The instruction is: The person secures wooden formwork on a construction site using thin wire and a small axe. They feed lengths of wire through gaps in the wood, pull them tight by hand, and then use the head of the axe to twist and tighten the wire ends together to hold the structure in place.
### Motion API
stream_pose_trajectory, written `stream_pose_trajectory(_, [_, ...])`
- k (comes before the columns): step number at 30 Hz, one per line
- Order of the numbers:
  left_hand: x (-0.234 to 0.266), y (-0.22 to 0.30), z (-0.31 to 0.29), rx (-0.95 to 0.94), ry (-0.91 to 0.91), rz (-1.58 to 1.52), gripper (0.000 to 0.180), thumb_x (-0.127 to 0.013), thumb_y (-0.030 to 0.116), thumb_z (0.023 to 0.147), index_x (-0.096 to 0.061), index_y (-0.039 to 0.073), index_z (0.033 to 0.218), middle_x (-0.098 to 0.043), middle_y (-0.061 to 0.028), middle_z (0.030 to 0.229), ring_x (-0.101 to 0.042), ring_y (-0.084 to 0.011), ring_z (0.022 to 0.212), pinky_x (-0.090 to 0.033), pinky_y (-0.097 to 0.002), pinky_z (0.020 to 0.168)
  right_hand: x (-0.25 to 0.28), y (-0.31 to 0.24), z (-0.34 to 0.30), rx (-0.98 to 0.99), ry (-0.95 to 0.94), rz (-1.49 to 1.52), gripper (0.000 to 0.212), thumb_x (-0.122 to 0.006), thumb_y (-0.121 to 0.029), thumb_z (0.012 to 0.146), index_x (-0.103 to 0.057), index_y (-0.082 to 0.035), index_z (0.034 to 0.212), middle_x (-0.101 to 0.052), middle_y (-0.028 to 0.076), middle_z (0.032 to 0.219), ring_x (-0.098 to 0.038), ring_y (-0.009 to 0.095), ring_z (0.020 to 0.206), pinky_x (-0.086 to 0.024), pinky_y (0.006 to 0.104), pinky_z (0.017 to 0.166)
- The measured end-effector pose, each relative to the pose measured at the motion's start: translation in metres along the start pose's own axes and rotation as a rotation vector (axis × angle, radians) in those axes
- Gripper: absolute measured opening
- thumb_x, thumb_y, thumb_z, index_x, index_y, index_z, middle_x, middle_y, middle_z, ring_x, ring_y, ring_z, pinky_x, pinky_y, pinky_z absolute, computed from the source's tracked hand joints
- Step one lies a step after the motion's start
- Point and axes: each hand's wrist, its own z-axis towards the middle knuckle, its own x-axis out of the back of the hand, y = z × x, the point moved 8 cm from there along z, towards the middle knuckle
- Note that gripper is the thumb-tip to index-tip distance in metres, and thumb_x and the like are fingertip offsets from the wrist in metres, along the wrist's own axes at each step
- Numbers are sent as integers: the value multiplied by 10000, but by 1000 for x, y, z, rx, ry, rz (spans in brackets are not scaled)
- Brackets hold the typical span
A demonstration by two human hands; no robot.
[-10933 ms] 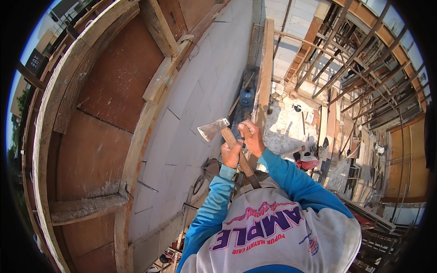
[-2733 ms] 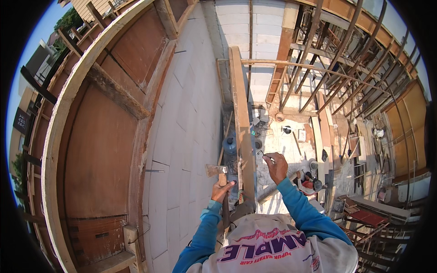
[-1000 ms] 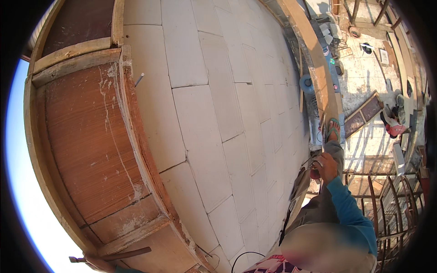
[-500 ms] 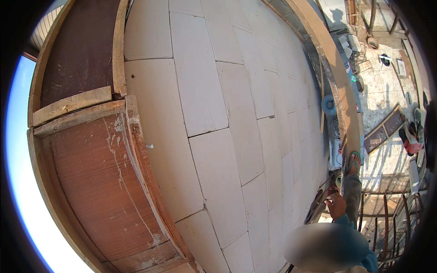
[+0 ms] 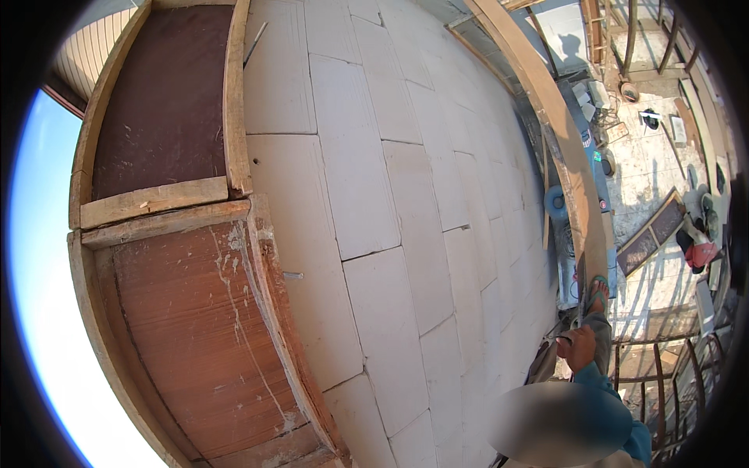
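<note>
My right hand (image 5: 577,349), in a teal sleeve, is low at the right, in front of my dark trousers (image 5: 602,339). Its fingers curl inward beside a small dark shape; what they hold is too small to make out. My left hand is out of sight. One foot in a green flip-flop (image 5: 598,292) stands on a long narrow plank (image 5: 568,140). Left of the plank, a wall of large white blocks (image 5: 374,288) fills the middle. Brown panels with rough timber frames (image 5: 195,327) line its left side.
Far below on the right lies a sunlit floor (image 5: 644,168) with a framed brown panel (image 5: 652,232), a red and grey bundle (image 5: 697,248) and scattered pieces. Upright bars (image 5: 659,374) stand at the lower right. A blue ring-shaped object (image 5: 555,201) is beside the plank.
The view has shifted, so the wall and timber frames sit farther right and lower. A thin rod against the wall has come into view at the upper left. My hand stays near my leg.
</note>
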Motion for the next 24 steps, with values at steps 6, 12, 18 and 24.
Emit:
stream_pose_trajectory(6, [31, -47, -10, 26, 21, 5, 579, -520, 451, 894, -529, -9, 1245, -585, -172, 1126, -582, -277, 1015, -485, -405, 863, 48, -77, 14, 213, 34, 203, 209, -716, -213, 773, -694, -31, 876, -649, 144, 810, -619, 331, 792, -480, 402, 733])
stream_pose_trajectory(12, [82, -71, -27, 9, 114, 202, 602, -534, 431, 905, -501, -29, 1292, -591, -196, 1180, -604, -306, 1035, -486, -417, 897, 74, -185, 4, 188, -117, 419, 247, -690, -221, 831, -673, 15, 897, -657, 158, 826, -639, 296, 755, -489, 357, 690])
stream_pose_trajectory(18, [54, -21, -34, -132, 54, 55, 347, -631, 309, 821, -657, 7, 989, -631, -115, 817, -536, -263, 840, -392, -420, 807, 84, -251, -57, 511, 105, 326, 217, -681, -200, 843, -670, 14, 873, -663, 148, 803, -640, 266, 739, -488, 332, 682])
stream_pose_trajectory(24, [71, -12, -29, -292, 65, 76, 342, -637, 310, 805, -626, -8, 931, -626, -144, 803, -568, -314, 790, -376, -387, 822, 75, -250, -131, 418, 57, 365, 276, -691, -238, 848, -672, 31, 906, -680, 153, 840, -649, 229, 772, -488, 326, 711])
